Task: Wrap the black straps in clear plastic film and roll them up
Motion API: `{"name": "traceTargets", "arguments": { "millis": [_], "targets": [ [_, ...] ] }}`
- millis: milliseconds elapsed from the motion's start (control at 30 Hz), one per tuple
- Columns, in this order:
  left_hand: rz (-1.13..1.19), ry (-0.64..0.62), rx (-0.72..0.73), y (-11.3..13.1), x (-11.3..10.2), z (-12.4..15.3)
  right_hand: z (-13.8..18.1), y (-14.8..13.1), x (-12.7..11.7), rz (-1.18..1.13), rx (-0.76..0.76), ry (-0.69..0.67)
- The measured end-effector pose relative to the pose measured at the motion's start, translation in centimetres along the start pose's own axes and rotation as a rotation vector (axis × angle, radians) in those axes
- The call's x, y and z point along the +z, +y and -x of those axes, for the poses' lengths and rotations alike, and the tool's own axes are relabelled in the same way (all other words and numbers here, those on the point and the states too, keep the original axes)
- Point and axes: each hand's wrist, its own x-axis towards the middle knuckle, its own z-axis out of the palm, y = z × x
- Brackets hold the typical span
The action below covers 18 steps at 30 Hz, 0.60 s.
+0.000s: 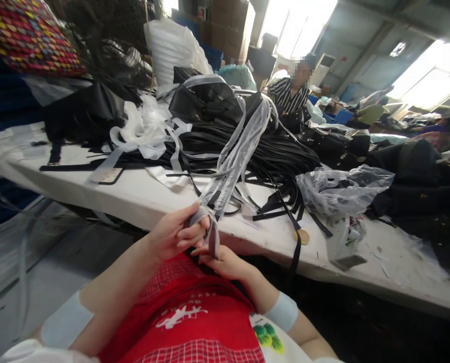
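A bundle of straps sheathed in clear plastic (243, 146) runs from the pile on the table down to the table's front edge. My left hand (181, 229) is closed around the near end of this bundle, where a greyish strip is looped over the fingers. Just below and to the right, my right hand (223, 261) has its fingers curled in at the hanging loop of the strip, pinching it; its fingertips are partly hidden. Both hands are in front of the red apron (194, 322), close together. Long black straps (285, 151) lie heaped behind the bundle.
On the white table (142, 194) are a tangle of white strips (145, 126), a phone-like flat item (111, 175), a crumpled clear plastic bag (338, 186) and a tape roll (303, 237). Black bags (410, 171) crowd the right. A person in a striped top (287, 96) is across the table.
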Motion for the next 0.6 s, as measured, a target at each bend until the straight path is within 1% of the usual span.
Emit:
{"name": "traceTargets", "arguments": {
  "millis": [33,67,100,133,167,200,233,267,300,333,367,400,433,467,500,533,567,600],
  "targets": [
    [-0.079,0.129,0.167,0.5,-0.1,0.0,0.2,-0.4,0.5,-0.005,0.007,-0.066],
    [-0.21,0.272,0.35,0.8,-0.4,0.0,0.6,-0.9,0.7,-0.038,0.002,-0.152],
    [-0.388,0.407,0.527,0.8,-0.9,-0.1,1.2,-1.6,0.7,-0.093,-0.011,-0.243],
    [-0.597,0.508,0.672,0.6,-1.6,-0.2,1.8,-2.3,0.4,-0.158,-0.025,-0.318],
    [-0.819,0.551,0.757,0.2,-2.4,-0.3,2.4,-3.0,-0.3,-0.221,-0.038,-0.345],
    [-1.024,0.538,0.776,-0.4,-3.1,-0.4,3.0,-3.6,-1.3,-0.268,-0.05,-0.311],
    [-1.187,0.479,0.734,-1.2,-3.7,-0.5,3.4,-4.0,-2.5,-0.292,-0.059,-0.216],
    [-1.294,0.403,0.66,-2.0,-4.1,-0.5,3.7,-4.3,-4.0,-0.29,-0.062,-0.078],
    [-1.349,0.324,0.573,-2.8,-4.3,-0.5,3.7,-4.3,-5.4,-0.263,-0.056,0.082],
    [-1.351,0.253,0.477,-3.6,-4.1,-0.5,3.6,-4.3,-6.8,-0.205,-0.042,0.247],
    [-1.295,0.203,0.378,-4.2,-3.7,-0.4,3.4,-4.2,-7.9,-0.11,-0.031,0.404],
    [-1.183,0.167,0.268,-4.7,-3.0,-0.3,3.1,-4.2,-8.7,0.009,-0.034,0.535],
    [-1.026,0.134,0.145,-5.0,-2.2,-0.2,2.8,-4.2,-8.9,0.128,-0.06,0.627],
    [-0.837,0.1,0.018,-5.1,-1.3,0.0,2.5,-4.3,-8.8,0.23,-0.103,0.657],
    [-0.634,0.061,-0.098,-5.0,-0.3,0.2,2.3,-4.4,-8.1,0.298,-0.154,0.62],
    [-0.445,0.018,-0.186,-4.7,0.6,0.4,2.0,-4.4,-7.0,0.323,-0.195,0.526],
    [-0.29,-0.029,-0.232,-4.3,1.5,0.5,1.8,-4.4,-5.7,0.308,-0.208,0.399],
    [-0.177,-0.067,-0.233,-3.8,2.2,0.7,1.6,-4.3,-4.3,0.268,-0.192,0.271]
  ]
}}
